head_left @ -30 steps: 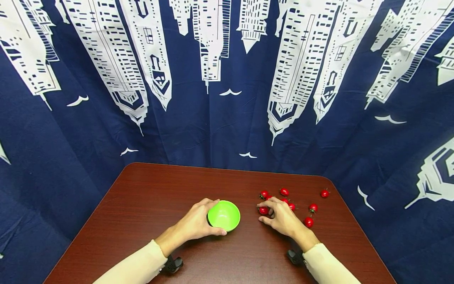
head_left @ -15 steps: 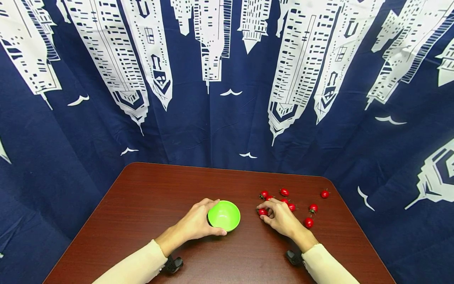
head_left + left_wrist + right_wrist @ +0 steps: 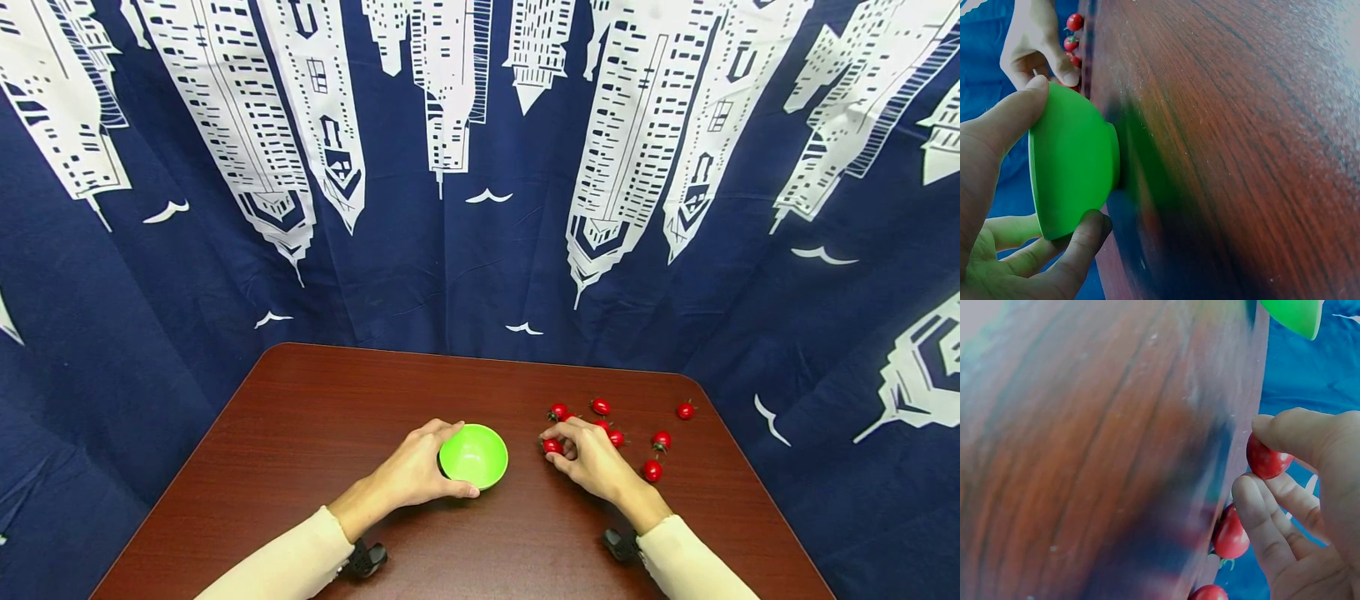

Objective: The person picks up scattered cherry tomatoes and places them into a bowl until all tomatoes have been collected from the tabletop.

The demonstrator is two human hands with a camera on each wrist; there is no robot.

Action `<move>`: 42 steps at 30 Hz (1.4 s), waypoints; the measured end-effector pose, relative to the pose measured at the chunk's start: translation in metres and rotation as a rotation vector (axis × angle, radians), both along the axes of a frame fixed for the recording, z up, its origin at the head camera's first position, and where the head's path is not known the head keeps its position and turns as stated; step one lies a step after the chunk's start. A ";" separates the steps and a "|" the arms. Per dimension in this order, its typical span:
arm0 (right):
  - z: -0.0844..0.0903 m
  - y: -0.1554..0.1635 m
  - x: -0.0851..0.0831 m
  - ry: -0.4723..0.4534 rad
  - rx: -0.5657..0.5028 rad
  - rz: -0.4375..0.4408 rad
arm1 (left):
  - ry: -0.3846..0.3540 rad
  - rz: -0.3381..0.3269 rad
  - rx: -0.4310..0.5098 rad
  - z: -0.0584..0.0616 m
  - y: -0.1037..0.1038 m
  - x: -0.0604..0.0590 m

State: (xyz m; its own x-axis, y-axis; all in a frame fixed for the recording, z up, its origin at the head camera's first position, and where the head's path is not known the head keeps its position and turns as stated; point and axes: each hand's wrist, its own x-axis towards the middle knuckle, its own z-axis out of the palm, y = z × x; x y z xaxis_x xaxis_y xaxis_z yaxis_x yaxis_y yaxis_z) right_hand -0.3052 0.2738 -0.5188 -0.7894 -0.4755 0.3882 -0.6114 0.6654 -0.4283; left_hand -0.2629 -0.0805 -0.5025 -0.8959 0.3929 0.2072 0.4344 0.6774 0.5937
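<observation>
My left hand [image 3: 422,469] grips a green bowl [image 3: 474,457] from its left side, thumb at the near rim and fingers round the far side. Nothing shows inside the bowl in the head view. To the right, my right hand [image 3: 591,461] pinches a cherry tomato [image 3: 1266,457] between thumb and fingertips. In the right wrist view another cherry tomato [image 3: 1231,534] lies just below the pinching fingers. Behind the right hand several more cherry tomatoes [image 3: 558,412] lie in a loose group, partly hidden by the fingers.
A dark red-brown wooden table [image 3: 337,400] bears everything. Single tomatoes lie apart at the right: one far back [image 3: 686,410], one nearer [image 3: 661,441], one beside the right wrist [image 3: 652,471]. Behind the table hangs a blue cloth [image 3: 397,275] printed with white buildings.
The right thumb and fingers have closed on a tomato and drawn it slightly to the left. The left hand and the bowl have stayed in place.
</observation>
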 end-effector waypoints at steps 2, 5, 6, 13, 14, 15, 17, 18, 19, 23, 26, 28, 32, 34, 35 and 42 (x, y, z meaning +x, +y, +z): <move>0.003 -0.002 0.001 0.000 -0.003 0.000 | 0.002 0.001 -0.005 0.000 -0.001 0.000; 0.007 -0.006 0.001 0.000 -0.006 0.004 | 0.010 0.001 -0.005 0.000 -0.001 0.000; 0.009 -0.007 0.002 0.000 -0.006 0.006 | 0.007 0.002 -0.003 0.001 -0.001 0.000; 0.018 -0.016 0.003 0.006 -0.012 0.022 | -0.001 0.003 0.001 0.003 -0.003 0.000; 0.020 -0.017 0.003 0.007 -0.012 0.022 | -0.001 0.005 0.001 0.003 -0.003 0.000; 0.021 -0.019 0.004 0.007 -0.015 0.023 | -0.002 0.005 0.001 0.003 -0.003 0.001; 0.024 -0.022 0.004 0.007 -0.015 0.024 | -0.004 0.006 0.005 0.003 -0.003 0.001; 0.026 -0.024 0.004 0.010 -0.016 0.026 | -0.003 0.006 0.006 0.002 -0.003 0.000; 0.027 -0.025 0.004 0.013 -0.016 0.030 | -0.003 0.007 0.005 0.002 -0.003 0.000; 0.032 -0.031 0.006 0.028 -0.017 0.046 | -0.001 0.006 0.000 -0.001 -0.004 -0.001; 0.035 -0.036 0.007 0.043 -0.015 0.064 | 0.000 0.006 0.006 -0.002 -0.004 -0.002; 0.037 -0.039 0.008 0.056 -0.015 0.079 | 0.005 0.005 0.013 -0.002 -0.004 -0.003; 0.041 -0.046 0.008 0.073 -0.017 0.098 | 0.006 0.000 0.031 -0.003 -0.003 -0.004; 0.042 -0.050 0.008 0.074 -0.021 0.103 | 0.009 -0.004 0.032 -0.003 -0.003 -0.004; 0.043 -0.053 0.008 0.071 -0.022 0.103 | 0.008 -0.005 0.032 -0.003 -0.003 -0.004; 0.050 -0.069 0.008 0.057 -0.026 0.127 | 0.003 -0.008 0.029 -0.003 -0.003 -0.003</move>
State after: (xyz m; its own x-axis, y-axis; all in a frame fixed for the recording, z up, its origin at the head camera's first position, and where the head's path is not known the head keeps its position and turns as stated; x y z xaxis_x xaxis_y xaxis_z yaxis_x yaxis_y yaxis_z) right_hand -0.2972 0.2046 -0.4690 -0.6997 -0.5593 0.4446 -0.7140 0.5703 -0.4063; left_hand -0.2659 -0.0835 -0.5055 -0.8920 0.3942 0.2214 0.4418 0.6561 0.6118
